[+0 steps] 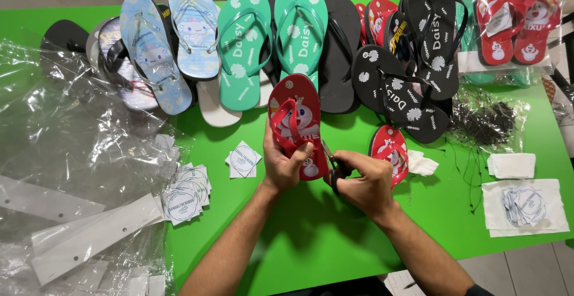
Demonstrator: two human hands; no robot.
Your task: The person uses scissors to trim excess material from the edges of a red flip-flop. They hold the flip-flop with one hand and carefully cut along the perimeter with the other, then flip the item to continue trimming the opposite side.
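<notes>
While the left hand (286, 163) wraps around a red flip-flop (296, 122) pointing away over the green bench (311, 236), the right hand (362, 182) grips small scissors (332, 163) closed at its near end.

A green bench (335, 242) carries a row of flip-flops: a light blue pair (173, 45), a teal pair (275, 39), black ones (412, 75). Clear plastic sheeting (72, 128) lies beside round-printed paper tags (185, 194); a bagged red pair (517, 21) sits opposite.
</notes>
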